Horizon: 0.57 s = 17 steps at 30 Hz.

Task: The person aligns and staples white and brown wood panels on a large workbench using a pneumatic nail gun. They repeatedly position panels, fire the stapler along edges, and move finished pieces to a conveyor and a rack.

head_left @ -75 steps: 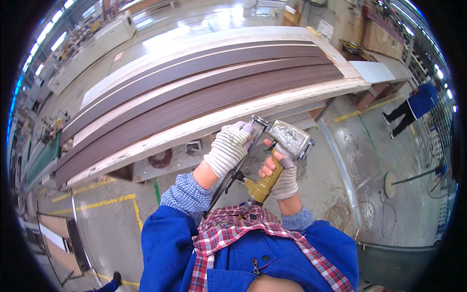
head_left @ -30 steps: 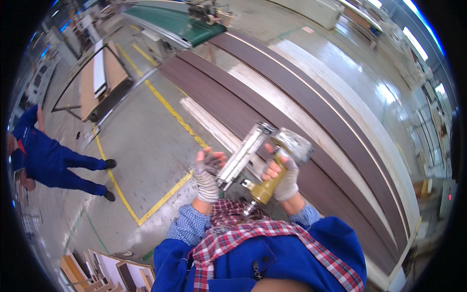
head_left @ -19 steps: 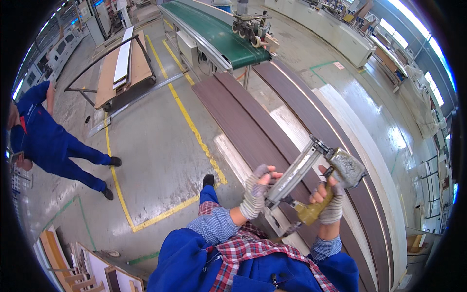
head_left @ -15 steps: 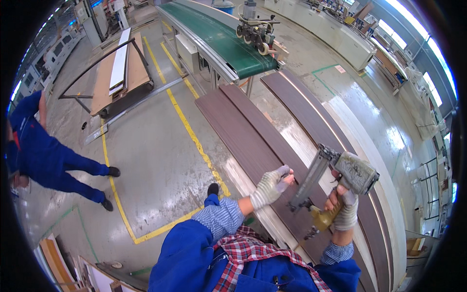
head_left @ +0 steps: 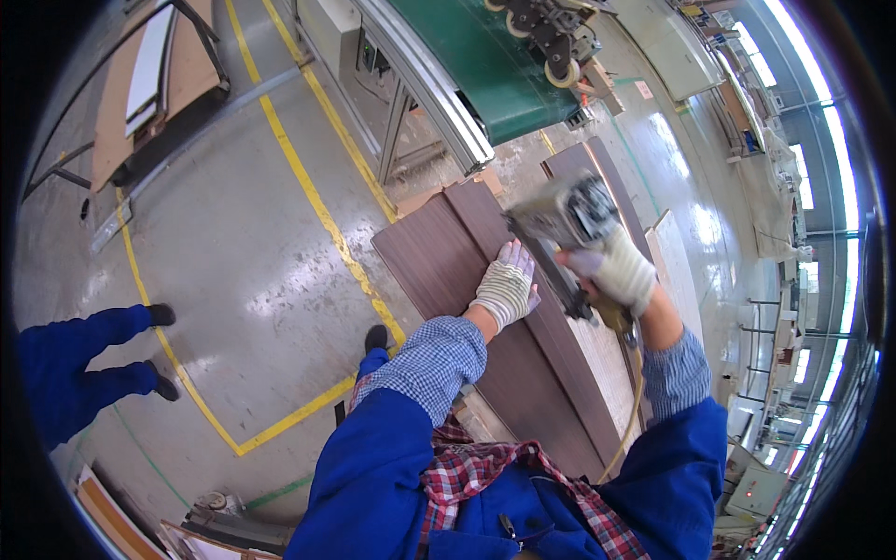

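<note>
My left hand [head_left: 507, 289], in a white knit glove with bare fingertips, lies with its fingers stretched out on a dark brown wood-grain strip [head_left: 563, 345]. That strip rests lengthwise on a wider board [head_left: 425, 257] of the same colour. In my right hand [head_left: 621, 273], gloved too, is a grey pneumatic nail gun [head_left: 565, 213], gripped by the handle and slightly blurred. It is raised over the right edge of the boards, just right of my left hand. A yellow air hose [head_left: 637, 397] trails down from it. The nose tip cannot be made out clearly.
Beyond the boards stands a green belt conveyor [head_left: 523, 93] with a roller unit [head_left: 551, 42] over it. More dark boards [head_left: 593, 159] lie to the right. A person in blue trousers [head_left: 89, 345] stands at left; a cart with panels [head_left: 187, 70] is at the far left.
My left hand has gone from pinched fingers above the boards to lying flat, farther along the strip. My right hand has carried the nail gun forward and left. The view has shifted closer to the conveyor.
</note>
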Motion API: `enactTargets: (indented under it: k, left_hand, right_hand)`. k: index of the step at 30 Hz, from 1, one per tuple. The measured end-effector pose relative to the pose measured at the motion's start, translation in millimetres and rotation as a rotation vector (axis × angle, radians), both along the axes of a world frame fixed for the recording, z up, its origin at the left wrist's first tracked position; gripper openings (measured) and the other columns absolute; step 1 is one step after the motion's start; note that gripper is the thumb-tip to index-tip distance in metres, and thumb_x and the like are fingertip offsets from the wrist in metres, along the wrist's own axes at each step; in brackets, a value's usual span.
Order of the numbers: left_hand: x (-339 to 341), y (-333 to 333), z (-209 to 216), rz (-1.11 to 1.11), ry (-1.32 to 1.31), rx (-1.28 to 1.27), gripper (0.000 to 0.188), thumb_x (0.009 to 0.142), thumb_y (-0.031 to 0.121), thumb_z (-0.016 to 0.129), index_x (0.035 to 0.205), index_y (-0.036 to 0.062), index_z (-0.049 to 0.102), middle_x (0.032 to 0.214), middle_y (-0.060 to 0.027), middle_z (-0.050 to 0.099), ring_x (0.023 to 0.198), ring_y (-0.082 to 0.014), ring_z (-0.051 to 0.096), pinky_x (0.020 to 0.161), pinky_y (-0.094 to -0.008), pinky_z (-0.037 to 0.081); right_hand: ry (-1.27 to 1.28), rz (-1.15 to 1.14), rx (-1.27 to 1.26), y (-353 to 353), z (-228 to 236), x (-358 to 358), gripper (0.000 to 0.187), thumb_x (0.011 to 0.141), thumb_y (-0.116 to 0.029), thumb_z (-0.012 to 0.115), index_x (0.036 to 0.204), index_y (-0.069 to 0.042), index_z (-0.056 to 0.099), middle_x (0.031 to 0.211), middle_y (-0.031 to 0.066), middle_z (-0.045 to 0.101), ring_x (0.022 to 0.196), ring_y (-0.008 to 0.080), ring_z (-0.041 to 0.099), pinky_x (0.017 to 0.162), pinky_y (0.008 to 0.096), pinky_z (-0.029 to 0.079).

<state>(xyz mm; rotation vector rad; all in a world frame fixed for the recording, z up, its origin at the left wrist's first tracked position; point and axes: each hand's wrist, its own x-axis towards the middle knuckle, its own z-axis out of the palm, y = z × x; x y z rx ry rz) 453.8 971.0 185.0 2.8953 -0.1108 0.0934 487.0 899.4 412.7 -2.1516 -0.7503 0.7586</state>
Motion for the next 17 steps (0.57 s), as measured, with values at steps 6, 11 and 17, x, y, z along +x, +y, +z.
enactTargets:
  k: [6, 11, 17]
  left_hand:
    - [-2.3, 11.0, 2.1, -0.04, -0.068, -0.195, 0.061, 0.085, 0.042, 0.05, 0.119, -0.0076, 0.056, 0.128, -0.0236, 0.053, 0.129, -0.0356, 0.039, 0.114, -0.045, 0.016]
    - [3.9, 16.1, 0.6, -0.067, -0.015, -0.26, 0.072, 0.084, 0.042, 0.055, 0.135, -0.0059, 0.04, 0.139, -0.0235, 0.04, 0.133, -0.0356, 0.034, 0.115, -0.0463, 0.015]
    - [-0.1, 10.5, -0.4, -0.057, -0.019, -0.266, 0.076, 0.082, 0.045, 0.056, 0.136, -0.0048, 0.039, 0.14, -0.0223, 0.041, 0.133, -0.0367, 0.033, 0.114, -0.0473, 0.015]
  right_hand:
    - [0.13, 0.033, -0.225, 96.8, -32.1, 54.3, 0.024, 0.077, -0.021, 0.074, 0.083, -0.001, 0.062, 0.056, -0.0003, 0.053, 0.045, 0.0082, 0.048, 0.04, 0.026, 0.038]
    - [0.079, 0.065, -0.316, 111.9, -44.2, 68.6, 0.019, 0.078, -0.017, 0.065, 0.091, -0.004, 0.063, 0.056, -0.0005, 0.052, 0.045, 0.0085, 0.048, 0.041, 0.0269, 0.041]
    - [0.109, 0.132, -0.377, 108.6, -49.1, 75.6, 0.026, 0.08, -0.017, 0.065, 0.103, -0.004, 0.064, 0.06, 0.0007, 0.056, 0.047, 0.0097, 0.05, 0.044, 0.0275, 0.043]
